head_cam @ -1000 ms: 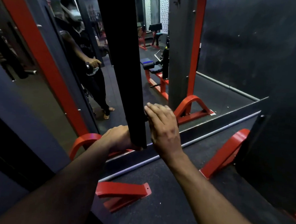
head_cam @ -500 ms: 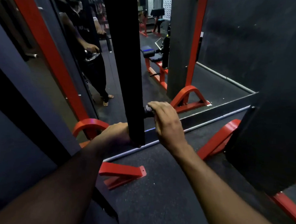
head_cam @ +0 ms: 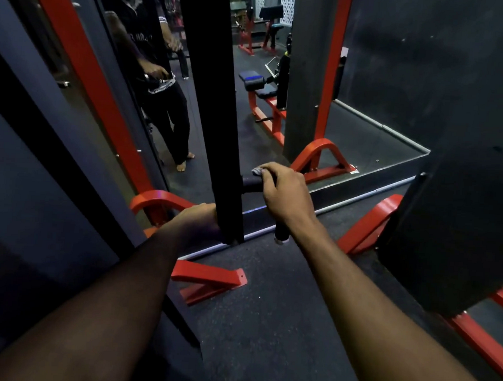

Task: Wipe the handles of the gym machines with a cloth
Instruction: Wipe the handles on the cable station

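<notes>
A: What has changed in the last second?

B: The right hand point(head_cam: 285, 196) has slid outward along the black handle point(head_cam: 252, 183), away from the black upright post point(head_cam: 216, 110) at centre frame; a stretch of bare grip now shows between post and hand, where before the hand sat close against the post.

A: And the cloth?

B: A grey corner of the cloth point(head_cam: 257, 171) peeks out under the fingertips; the fingers are curled over it and the handle together, so the hand is closed round both.

A: The left hand?

B: The left hand point(head_cam: 197, 221) keeps its place just left of the post's foot, fingers wrapped round something the post hides; likely the handle's other side, though I cannot tell.

A: Meaning for the task?

B: The inner part of this grip looks wiped; I judge the outer end, below the wrist, remains.
</notes>
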`<action>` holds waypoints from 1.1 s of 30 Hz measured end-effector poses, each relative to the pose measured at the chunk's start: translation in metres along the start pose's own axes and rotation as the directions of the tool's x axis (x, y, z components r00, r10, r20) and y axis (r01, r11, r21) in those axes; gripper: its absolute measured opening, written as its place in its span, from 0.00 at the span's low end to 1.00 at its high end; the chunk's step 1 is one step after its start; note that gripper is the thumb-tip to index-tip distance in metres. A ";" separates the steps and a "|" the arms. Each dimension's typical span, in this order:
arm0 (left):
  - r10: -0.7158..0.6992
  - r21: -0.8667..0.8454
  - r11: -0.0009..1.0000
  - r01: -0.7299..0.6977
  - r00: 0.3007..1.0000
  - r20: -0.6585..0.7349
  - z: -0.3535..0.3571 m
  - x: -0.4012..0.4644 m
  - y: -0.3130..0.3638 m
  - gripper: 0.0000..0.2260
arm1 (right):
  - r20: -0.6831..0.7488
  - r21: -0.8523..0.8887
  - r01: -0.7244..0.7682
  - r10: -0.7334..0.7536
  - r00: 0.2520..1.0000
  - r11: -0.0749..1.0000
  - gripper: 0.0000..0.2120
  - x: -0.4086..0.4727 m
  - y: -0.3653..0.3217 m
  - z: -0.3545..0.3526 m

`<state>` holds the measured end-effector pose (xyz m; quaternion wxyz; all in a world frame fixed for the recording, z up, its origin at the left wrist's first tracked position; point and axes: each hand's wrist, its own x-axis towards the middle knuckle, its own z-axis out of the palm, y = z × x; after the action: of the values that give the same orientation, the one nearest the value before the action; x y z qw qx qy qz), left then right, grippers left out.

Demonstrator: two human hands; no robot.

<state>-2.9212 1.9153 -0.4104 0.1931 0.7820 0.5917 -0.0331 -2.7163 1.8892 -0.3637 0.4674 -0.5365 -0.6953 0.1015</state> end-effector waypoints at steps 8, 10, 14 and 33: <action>0.011 -0.044 0.999 -0.012 1.000 -0.021 0.010 -0.004 -0.007 0.16 | -0.243 0.122 0.070 -0.039 0.969 0.990 0.13 -0.039 0.022 -0.002; 0.022 -0.048 0.999 -0.022 1.000 0.000 0.008 -0.003 -0.008 0.16 | -0.253 0.224 -0.072 0.129 0.959 0.972 0.11 -0.034 0.005 0.003; 0.052 0.014 0.999 -0.052 0.999 -0.003 0.005 -0.008 0.001 0.13 | -0.168 0.007 0.190 -0.186 0.968 0.982 0.17 -0.049 0.010 0.005; 0.066 -0.076 0.995 -0.066 0.998 0.011 0.010 -0.017 0.001 0.20 | -0.128 0.260 -0.284 0.324 0.937 0.923 0.13 -0.041 0.017 -0.013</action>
<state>-2.9240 1.8961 -0.4151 0.2272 0.7931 0.5651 -0.0095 -2.6954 1.8569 -0.3896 0.5638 -0.5850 -0.5440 0.2096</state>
